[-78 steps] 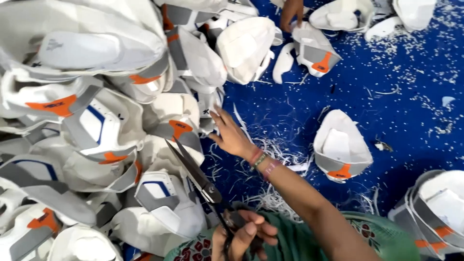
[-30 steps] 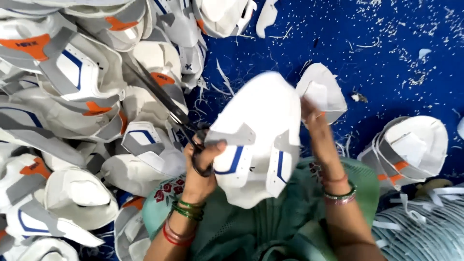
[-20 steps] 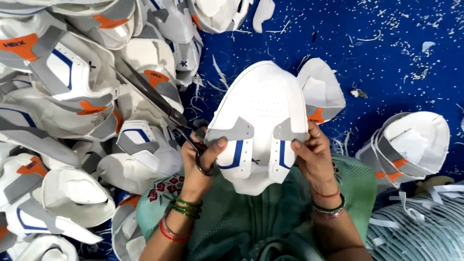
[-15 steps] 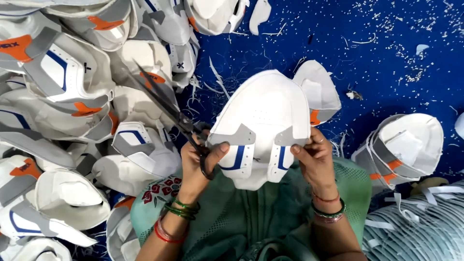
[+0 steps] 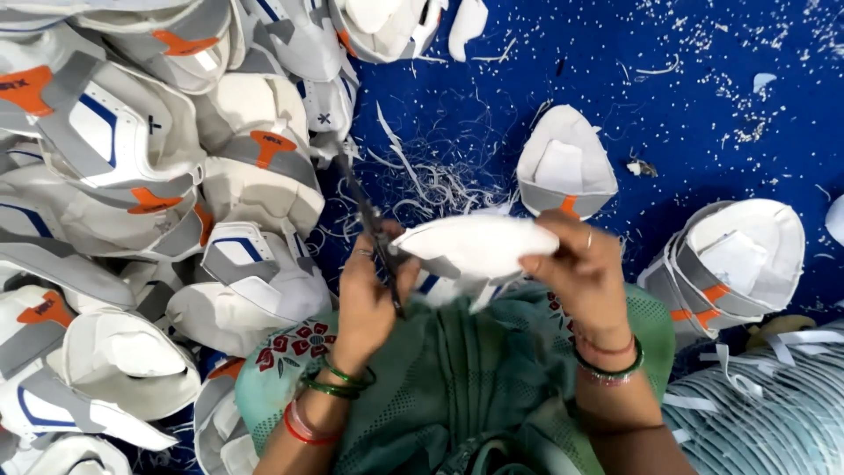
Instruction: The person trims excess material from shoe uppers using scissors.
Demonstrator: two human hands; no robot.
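No packages, signs or screens showing anywhere; only small orange label patches (image 5: pixel 26 88) sitting on the white-and-grey shoe uppers (image 5: pixel 114 132) heaped at left, roughly tab-shaped, some carrying dark print too small to make out; similar orange tabs (image 5: pixel 714 293) peeking from the stacked pieces at right.

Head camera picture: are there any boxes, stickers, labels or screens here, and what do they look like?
No boxes, signs or screens.
Orange label patch: far left, on a white and grey shoe upper; rough rectangle, small dark marking.
Orange label patch: middle of the pile, on a white shoe upper; small tab shape.
Orange label patch: lower left, same kind.
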